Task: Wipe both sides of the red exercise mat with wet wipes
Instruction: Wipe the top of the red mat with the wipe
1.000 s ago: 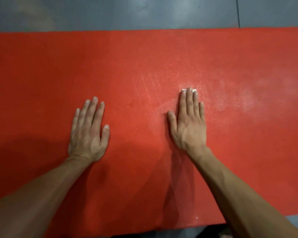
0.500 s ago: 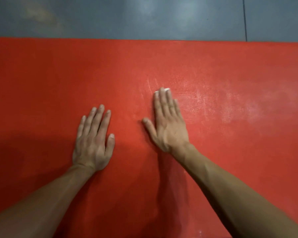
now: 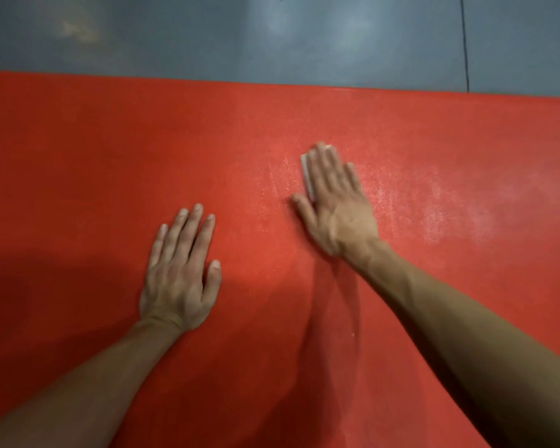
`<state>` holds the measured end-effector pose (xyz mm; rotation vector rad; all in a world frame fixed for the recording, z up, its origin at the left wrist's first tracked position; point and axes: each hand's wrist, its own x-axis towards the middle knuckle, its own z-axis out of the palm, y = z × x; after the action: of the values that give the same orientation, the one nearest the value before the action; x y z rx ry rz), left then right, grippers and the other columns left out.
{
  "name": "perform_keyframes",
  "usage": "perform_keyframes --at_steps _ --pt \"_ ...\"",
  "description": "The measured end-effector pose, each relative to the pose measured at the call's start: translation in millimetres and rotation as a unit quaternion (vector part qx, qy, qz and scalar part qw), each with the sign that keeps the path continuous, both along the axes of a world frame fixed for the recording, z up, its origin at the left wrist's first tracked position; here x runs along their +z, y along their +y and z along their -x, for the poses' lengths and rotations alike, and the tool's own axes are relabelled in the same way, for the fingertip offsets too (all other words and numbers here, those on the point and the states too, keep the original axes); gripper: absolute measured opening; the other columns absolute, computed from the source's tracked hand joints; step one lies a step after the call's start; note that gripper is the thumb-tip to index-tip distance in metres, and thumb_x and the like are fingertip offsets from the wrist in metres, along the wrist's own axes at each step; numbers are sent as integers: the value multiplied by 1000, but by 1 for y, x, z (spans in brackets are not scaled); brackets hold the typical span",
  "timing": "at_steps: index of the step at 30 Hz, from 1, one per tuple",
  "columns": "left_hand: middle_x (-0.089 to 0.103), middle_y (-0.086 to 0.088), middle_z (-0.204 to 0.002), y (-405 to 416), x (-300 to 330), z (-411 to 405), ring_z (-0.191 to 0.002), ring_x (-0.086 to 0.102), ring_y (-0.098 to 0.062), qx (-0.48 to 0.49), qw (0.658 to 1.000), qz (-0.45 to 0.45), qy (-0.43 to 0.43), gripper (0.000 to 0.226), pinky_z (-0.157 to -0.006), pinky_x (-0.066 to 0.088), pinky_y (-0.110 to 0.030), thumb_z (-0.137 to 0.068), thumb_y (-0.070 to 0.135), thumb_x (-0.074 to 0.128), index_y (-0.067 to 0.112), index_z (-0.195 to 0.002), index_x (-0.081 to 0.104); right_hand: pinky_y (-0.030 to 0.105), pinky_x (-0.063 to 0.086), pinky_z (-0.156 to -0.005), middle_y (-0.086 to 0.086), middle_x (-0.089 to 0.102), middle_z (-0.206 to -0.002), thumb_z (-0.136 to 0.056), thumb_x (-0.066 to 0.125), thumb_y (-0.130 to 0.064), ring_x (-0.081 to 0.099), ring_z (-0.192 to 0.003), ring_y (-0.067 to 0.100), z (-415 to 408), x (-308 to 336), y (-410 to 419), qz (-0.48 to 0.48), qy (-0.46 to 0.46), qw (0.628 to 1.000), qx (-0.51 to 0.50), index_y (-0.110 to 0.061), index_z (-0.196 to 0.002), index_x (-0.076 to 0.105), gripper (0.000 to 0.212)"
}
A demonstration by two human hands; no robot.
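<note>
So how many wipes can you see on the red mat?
1. The wet wipe lies under the right hand on the red mat, mostly covered. The left hand hides none that I can see.

My left hand [image 3: 178,279] lies flat on the red mat [image 3: 78,156]. My right hand [image 3: 335,205] presses a white wipe [image 3: 307,176] under straight fingers [image 3: 324,166]. Grey floor [image 3: 240,37] beyond.

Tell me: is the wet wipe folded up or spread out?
Folded, apparently: only a narrow white strip of the wet wipe shows beside the flat fingers of the right hand pressing it onto the red mat.
</note>
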<state>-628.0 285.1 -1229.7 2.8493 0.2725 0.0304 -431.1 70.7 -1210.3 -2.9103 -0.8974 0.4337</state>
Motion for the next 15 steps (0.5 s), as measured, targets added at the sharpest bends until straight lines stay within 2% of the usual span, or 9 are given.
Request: perform_keyframes --at_steps 2,4,8,10,15 --pt "22 -9 -171 0 0 0 -159 16 -26 1 1000 2 2 69 -128 15 -52 -96 33 39 9 -160 33 46 2 -128 8 -8 -171 -105 10 -59 -11 -157 23 -21 2 -19 11 -6 994 -104 -10 -163 -1 77" --pt "21 -9 -171 0 1 0 -159 16 -26 0 1000 1 8 69 -128 15 -52 -96 33 40 10 -161 33 46 3 -128 13 -8 -171 -105 11 -57 -10 -157 26 -24 3 -14 20 -4 990 -143 -6 -162 -2 78" --pt "22 -9 -170 0 3 0 -159 17 -26 0 1000 1 6 69 -128 13 -50 -95 32 41 9 -160 34 42 -1 -128 11 -5 -171 -108 16 -48 -9 -158 25 1 -5 44 -37 0 999 -21 -7 -163 2 70" --pt "23 -9 -170 0 2 -1 -158 18 -27 -2 1000 3 0 69 -128 14 -50 -95 32 41 9 -160 35 42 3 -129 7 0 -172 -109 20 -40 -4 -158 22 -9 -8 46 -48 -19 999 -8 -10 -163 8 64" --pt "22 -8 -171 1 0 -1 -159 16 -25 2 1000 3 11 70 -128 14 -49 -94 33 41 10 -160 34 47 5 -128 10 2 -171 -108 22 -35 -2 -158 25 -59 -5 -7 -27 -45 983 -176 -10 -163 7 63"
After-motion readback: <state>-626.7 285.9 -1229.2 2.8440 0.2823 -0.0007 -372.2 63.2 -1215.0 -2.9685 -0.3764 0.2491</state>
